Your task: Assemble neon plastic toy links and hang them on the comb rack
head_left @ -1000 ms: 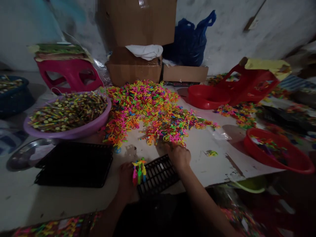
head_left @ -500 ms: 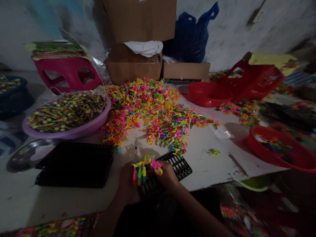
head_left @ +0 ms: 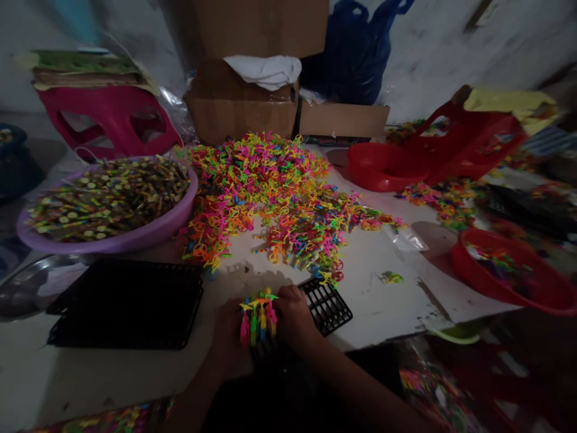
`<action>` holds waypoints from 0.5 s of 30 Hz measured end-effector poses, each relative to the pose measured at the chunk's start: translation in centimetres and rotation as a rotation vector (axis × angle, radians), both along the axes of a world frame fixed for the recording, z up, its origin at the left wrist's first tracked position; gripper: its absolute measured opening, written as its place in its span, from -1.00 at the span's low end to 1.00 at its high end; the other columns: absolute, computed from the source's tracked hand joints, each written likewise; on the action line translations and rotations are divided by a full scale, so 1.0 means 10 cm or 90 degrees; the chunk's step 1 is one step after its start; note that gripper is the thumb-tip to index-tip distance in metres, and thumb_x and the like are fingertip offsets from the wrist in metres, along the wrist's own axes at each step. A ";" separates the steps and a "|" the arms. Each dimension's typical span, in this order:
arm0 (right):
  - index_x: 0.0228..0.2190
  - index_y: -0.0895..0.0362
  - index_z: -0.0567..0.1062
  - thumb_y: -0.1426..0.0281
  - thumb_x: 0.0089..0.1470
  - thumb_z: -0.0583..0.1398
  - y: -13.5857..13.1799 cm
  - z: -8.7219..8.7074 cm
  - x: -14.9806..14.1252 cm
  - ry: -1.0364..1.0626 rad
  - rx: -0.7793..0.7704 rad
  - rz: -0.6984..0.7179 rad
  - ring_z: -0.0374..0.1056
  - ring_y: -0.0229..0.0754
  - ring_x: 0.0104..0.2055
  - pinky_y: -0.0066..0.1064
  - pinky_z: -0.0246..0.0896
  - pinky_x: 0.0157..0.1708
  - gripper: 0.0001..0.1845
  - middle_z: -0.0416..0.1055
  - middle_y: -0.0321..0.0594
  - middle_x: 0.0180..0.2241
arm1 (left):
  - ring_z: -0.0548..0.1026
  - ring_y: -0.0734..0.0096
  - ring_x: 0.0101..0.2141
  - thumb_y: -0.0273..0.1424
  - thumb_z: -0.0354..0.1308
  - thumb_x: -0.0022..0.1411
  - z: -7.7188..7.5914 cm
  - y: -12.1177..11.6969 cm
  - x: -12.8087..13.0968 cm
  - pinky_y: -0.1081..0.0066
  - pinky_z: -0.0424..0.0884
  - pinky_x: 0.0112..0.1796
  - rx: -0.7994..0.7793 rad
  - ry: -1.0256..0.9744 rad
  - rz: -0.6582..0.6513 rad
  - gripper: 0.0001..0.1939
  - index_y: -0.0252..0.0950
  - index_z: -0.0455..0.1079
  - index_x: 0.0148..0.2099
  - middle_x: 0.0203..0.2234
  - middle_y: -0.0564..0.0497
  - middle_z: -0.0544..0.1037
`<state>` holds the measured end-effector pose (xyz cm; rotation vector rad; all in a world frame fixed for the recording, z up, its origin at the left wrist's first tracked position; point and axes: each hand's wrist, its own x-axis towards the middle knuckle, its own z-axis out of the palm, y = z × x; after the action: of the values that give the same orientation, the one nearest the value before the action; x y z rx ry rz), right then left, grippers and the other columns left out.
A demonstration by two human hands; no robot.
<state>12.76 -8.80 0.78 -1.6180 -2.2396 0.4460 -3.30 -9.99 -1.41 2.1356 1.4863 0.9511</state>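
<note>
My left hand point(head_left: 229, 346) grips a bunch of small coloured plastic pieces point(head_left: 258, 316) standing upright on a black grid tray point(head_left: 327, 304) at the table's near edge. My right hand point(head_left: 293, 316) is closed beside the bunch, its fingers pressing a pink piece in among the others. Just beyond the tray lies a big heap of neon plastic pieces point(head_left: 270, 192) in pink, orange, yellow and green.
A purple basin of coloured sticks point(head_left: 108, 201) sits at the left, with a stack of black trays point(head_left: 128, 304) in front of it. Red bowls point(head_left: 385, 171) point(head_left: 514, 270) stand at the right. Cardboard boxes point(head_left: 243, 108), a pink stool point(head_left: 106, 117) and a blue bag point(head_left: 356, 57) line the back.
My right hand drew back from the heap with a pink piece and brought it to the bunch held in my left hand. The view tilted slightly downward.
</note>
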 end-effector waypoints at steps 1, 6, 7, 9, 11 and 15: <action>-0.51 0.07 0.53 0.41 -0.04 0.20 0.01 0.01 0.05 0.019 -0.007 0.012 0.24 -0.15 -0.26 -0.34 0.04 -0.23 -0.91 0.40 -0.21 -0.40 | 0.43 0.27 -0.44 -0.35 -0.01 0.00 0.00 0.00 0.00 0.29 0.35 -0.41 0.018 -0.002 -0.003 -0.81 -0.23 0.42 -0.48 -0.51 -0.04 0.49; -0.32 0.10 0.52 0.32 0.02 0.15 0.16 0.18 0.77 0.138 0.023 -0.166 0.33 -0.21 -0.33 -0.44 0.18 -0.30 -0.80 0.45 -0.21 -0.36 | 0.47 0.21 -0.39 -0.33 -0.01 0.02 -0.13 -0.14 -0.11 0.25 0.42 -0.39 0.014 -0.057 0.048 -0.79 -0.23 0.38 -0.29 -0.41 -0.07 0.52; -0.33 0.13 0.53 0.31 0.04 0.12 0.21 0.21 0.96 0.113 0.042 -0.265 0.33 -0.21 -0.38 -0.44 0.19 -0.34 -0.78 0.44 -0.18 -0.39 | 0.49 0.22 -0.36 -0.33 -0.02 0.05 -0.13 -0.20 -0.14 0.26 0.44 -0.38 -0.014 -0.081 0.067 -0.76 -0.24 0.35 -0.22 -0.36 -0.07 0.52; -0.33 0.17 0.52 0.38 0.07 0.08 0.29 0.21 1.28 0.044 0.068 -0.322 0.32 -0.22 -0.39 -0.43 0.20 -0.33 -0.76 0.41 -0.15 -0.39 | 0.50 0.24 -0.30 -0.32 -0.06 0.13 -0.05 -0.30 -0.19 0.29 0.46 -0.33 -0.057 -0.108 0.134 -0.70 -0.24 0.28 -0.08 -0.25 -0.07 0.51; -0.28 0.15 0.52 0.49 0.07 0.04 0.36 0.18 1.49 -0.022 0.086 -0.216 0.31 -0.23 -0.31 -0.43 0.20 -0.26 -0.73 0.37 -0.13 -0.29 | 0.45 0.22 -0.17 -0.29 -0.06 0.17 0.14 -0.35 -0.18 0.26 0.43 -0.21 -0.031 -0.077 0.191 -0.66 -0.23 0.24 -0.01 -0.13 -0.08 0.45; -0.24 0.04 0.52 0.53 0.06 0.06 0.43 0.16 1.57 -0.120 0.088 0.017 0.26 -0.19 -0.20 -0.40 0.20 -0.21 -0.70 0.29 -0.13 -0.22 | 0.22 0.08 0.06 -0.30 0.07 0.13 0.56 -0.27 -0.03 0.05 0.17 0.03 0.164 0.123 0.001 -0.71 -0.10 0.37 -0.06 0.06 -0.04 0.29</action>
<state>28.48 -4.46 2.37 -1.6196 -2.3716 0.1468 -3.57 -12.66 4.16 2.4706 1.5236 1.0092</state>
